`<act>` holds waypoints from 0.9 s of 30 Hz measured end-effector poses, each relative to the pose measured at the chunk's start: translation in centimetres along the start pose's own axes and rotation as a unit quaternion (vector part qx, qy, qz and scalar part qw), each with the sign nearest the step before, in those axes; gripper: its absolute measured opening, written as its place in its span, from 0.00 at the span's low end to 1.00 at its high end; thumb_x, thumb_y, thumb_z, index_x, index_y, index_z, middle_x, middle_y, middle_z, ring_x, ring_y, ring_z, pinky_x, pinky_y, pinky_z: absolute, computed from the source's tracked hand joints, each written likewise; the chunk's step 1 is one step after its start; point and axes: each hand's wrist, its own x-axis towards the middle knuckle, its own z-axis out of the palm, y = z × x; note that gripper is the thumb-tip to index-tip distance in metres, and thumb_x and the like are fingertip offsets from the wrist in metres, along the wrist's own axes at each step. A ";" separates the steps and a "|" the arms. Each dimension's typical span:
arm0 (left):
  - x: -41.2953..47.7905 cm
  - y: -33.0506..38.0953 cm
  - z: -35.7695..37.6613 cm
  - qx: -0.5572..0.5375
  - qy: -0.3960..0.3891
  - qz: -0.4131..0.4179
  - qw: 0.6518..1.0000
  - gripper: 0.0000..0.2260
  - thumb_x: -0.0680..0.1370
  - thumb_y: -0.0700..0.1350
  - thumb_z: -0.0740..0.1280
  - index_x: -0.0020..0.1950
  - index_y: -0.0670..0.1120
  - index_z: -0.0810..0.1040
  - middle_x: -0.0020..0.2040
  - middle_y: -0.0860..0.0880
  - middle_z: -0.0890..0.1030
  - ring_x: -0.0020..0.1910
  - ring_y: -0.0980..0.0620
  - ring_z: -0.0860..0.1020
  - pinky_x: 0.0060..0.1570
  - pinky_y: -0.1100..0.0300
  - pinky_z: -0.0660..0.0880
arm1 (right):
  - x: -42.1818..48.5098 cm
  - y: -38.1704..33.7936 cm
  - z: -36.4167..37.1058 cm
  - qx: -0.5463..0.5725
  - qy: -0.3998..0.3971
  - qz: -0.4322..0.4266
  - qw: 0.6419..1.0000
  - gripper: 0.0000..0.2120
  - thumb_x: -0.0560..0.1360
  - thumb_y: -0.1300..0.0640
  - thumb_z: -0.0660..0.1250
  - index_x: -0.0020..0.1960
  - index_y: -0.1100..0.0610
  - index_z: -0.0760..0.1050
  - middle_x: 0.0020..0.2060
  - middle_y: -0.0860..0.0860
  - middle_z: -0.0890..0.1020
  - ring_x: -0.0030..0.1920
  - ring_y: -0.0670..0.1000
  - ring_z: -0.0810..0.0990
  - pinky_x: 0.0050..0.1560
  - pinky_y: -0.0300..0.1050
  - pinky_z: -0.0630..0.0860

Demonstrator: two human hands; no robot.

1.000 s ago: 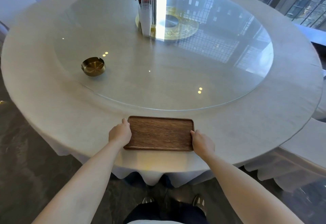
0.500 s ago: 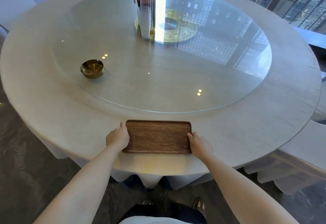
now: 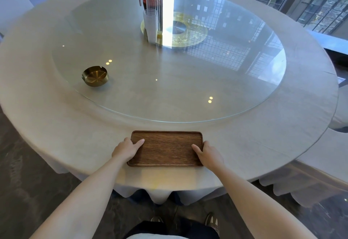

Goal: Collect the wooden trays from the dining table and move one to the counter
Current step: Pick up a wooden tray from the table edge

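A dark wooden tray (image 3: 166,147), rectangular with rounded corners, lies flat on the round dining table (image 3: 273,144) near its front edge. My left hand (image 3: 126,149) grips the tray's left end, thumb lying on the tray's inner surface. My right hand (image 3: 208,153) grips the right end the same way, thumb over the rim. The fingers of both hands are hidden under the tray's edges. Only this one tray is in view.
A glass turntable (image 3: 131,95) covers the table's middle. On it stand a brass ashtray (image 3: 95,76) at the left, a clear pitcher (image 3: 153,3) and a stack of cups (image 3: 150,26) near the centre. White-covered chairs (image 3: 323,154) stand at the right and far left.
Both thumbs have slid over the rim onto the tray's surface, closing my hands on its ends. The tray stays in place on the table; the view has shifted slightly.
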 end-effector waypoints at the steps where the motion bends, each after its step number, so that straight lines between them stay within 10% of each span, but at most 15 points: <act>1: 0.0 0.0 0.0 -0.013 -0.004 -0.003 1.000 0.30 0.77 0.63 0.57 0.65 0.39 0.67 0.63 0.40 0.75 0.62 0.40 0.74 0.60 0.50 0.71 | -0.1 0.1 0.1 0.003 -0.005 -0.004 1.000 0.24 0.77 0.39 0.54 0.54 0.60 0.68 0.50 0.58 0.80 0.49 0.59 0.80 0.47 0.52 0.76; 19: -0.9 4.4 0.4 -0.046 0.042 0.038 0.997 0.30 0.76 0.62 0.60 0.61 0.36 0.68 0.61 0.38 0.76 0.60 0.38 0.75 0.52 0.51 0.70 | -2.1 3.4 -0.5 0.221 0.046 0.012 0.974 0.24 0.76 0.45 0.62 0.66 0.58 0.66 0.55 0.53 0.79 0.53 0.53 0.79 0.55 0.51 0.78; 27: -4.1 15.1 2.4 -0.029 0.048 0.137 0.989 0.30 0.75 0.62 0.62 0.60 0.36 0.70 0.59 0.38 0.78 0.59 0.39 0.76 0.54 0.50 0.72 | -3.7 10.4 -6.1 0.348 0.150 0.033 0.925 0.21 0.76 0.50 0.64 0.65 0.59 0.67 0.49 0.54 0.77 0.39 0.48 0.78 0.23 0.34 0.75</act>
